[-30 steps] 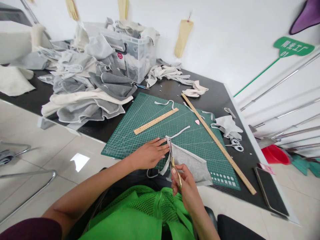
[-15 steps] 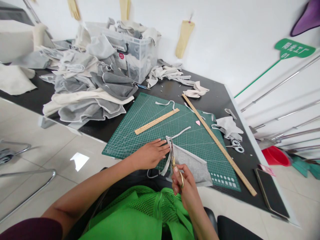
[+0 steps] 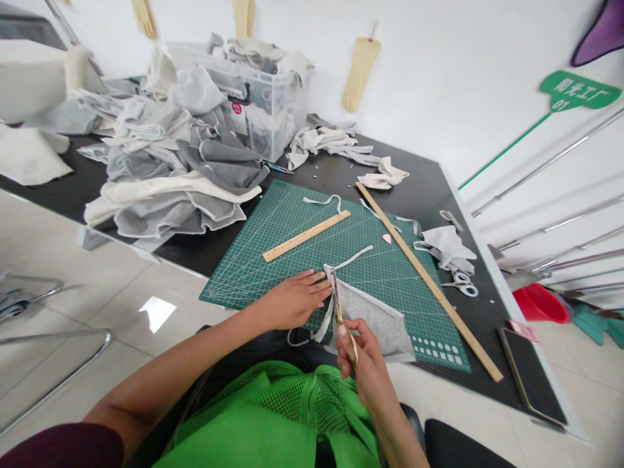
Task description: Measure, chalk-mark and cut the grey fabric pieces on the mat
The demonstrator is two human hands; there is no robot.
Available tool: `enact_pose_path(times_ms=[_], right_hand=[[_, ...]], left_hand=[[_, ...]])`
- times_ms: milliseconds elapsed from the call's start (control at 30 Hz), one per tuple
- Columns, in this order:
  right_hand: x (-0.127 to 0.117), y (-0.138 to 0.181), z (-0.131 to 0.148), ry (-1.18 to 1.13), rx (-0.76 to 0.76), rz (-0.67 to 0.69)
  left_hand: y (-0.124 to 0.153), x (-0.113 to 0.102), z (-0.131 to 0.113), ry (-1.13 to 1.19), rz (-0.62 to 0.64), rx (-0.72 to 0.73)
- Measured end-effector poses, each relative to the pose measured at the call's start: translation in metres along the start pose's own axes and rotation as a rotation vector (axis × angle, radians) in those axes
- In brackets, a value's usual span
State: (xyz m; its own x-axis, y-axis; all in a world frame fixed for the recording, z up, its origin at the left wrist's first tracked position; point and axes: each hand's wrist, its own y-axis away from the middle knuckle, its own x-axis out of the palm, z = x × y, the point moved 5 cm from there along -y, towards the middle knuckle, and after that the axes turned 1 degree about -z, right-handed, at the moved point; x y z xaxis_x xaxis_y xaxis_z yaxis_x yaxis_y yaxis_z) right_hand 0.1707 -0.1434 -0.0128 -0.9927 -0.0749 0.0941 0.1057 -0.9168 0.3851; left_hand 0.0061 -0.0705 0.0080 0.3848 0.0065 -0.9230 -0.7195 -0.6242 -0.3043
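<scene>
My right hand (image 3: pixel 361 350) is closed round the handles of gold-handled scissors (image 3: pixel 338 311). Their blades point away from me and lie along the left edge of a grey fabric piece (image 3: pixel 373 318), by its far corner. A narrow fabric strip hangs along the left of the blades, partly hidden by my hands. My left hand (image 3: pixel 298 300) lies flat, palm down, fingers stretched out, its fingertips at the fabric edge just left of the blades. Beneath it all is a green cutting mat (image 3: pixel 244 273). One thin strip (image 3: pixel 355 257) trails from the corner across the mat.
A short wooden ruler (image 3: pixel 307 236) and a long one (image 3: pixel 424 276) lie on the mat. White-handled scissors (image 3: pixel 463 284), fabric scraps (image 3: pixel 446 247) and a phone (image 3: pixel 531 376) are to the right. A heap of grey cloth (image 3: pixel 166 162) and a clear plastic box (image 3: pixel 273 110) stand behind left.
The view has shifted very slightly. Both hands, the scissors and the fabric are in nearly the same place as before.
</scene>
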Motion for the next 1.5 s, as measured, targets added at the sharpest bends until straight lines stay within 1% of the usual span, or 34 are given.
enact_pose_path(times_ms=[367, 800, 1200, 1333, 1500], right_hand=[[0.0003, 0.0003, -0.0020, -0.011, -0.001, -0.004], [0.0024, 0.0037, 0.0013, 0.038, -0.030, 0.048], [-0.0008, 0.0031, -0.0006, 0.050, -0.013, 0.017], [-0.0019, 0.0048, -0.0035, 0.038, 0.004, 0.012], [-0.0063, 0.0070, -0.0059, 0.014, 0.010, 0.030]], left_hand=[[0.0011, 0.0007, 0.0005, -0.008, -0.009, -0.009], [0.0023, 0.0044, 0.0024, -0.010, -0.014, -0.015], [0.0023, 0.0044, 0.0028, 0.005, -0.003, -0.003], [0.0020, 0.0023, 0.0021, 0.020, -0.036, -0.012], [-0.0005, -0.0041, 0.0039, 0.080, -0.089, -0.078]])
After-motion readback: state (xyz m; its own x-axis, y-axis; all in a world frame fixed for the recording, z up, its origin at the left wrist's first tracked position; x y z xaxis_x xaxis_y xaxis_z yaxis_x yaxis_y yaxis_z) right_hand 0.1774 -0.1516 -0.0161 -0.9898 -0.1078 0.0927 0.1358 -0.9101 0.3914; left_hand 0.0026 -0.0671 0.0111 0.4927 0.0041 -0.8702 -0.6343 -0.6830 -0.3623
